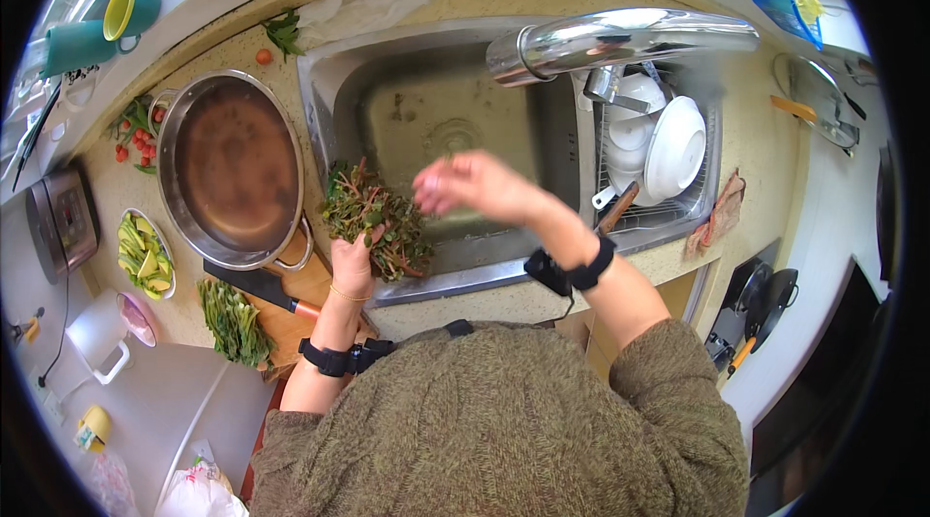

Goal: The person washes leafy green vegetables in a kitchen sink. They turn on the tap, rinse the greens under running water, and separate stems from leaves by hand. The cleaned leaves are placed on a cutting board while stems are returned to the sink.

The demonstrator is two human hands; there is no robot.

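Note:
My left hand [354,261] grips a bunch of leafy greens with reddish stems [381,223] over the left edge of the stainless steel sink [407,293]. To the right of the bunch, my right hand [468,186] is raised above the basin and looks blurred. Its fingers are loosely bent, and I see nothing in them. Cloudy water with a few dark bits [450,110] covers the sink's bottom. A chrome faucet [617,44] reaches over the basin from the right.
Left of the sink stands a large steel pot [232,168] of brownish water. A knife [254,286] and cut greens [234,324] lie on a wooden cutting board [287,324]. White bowls [676,146] fill the rack [654,215] at right. Sliced vegetables sit on a plate [145,255].

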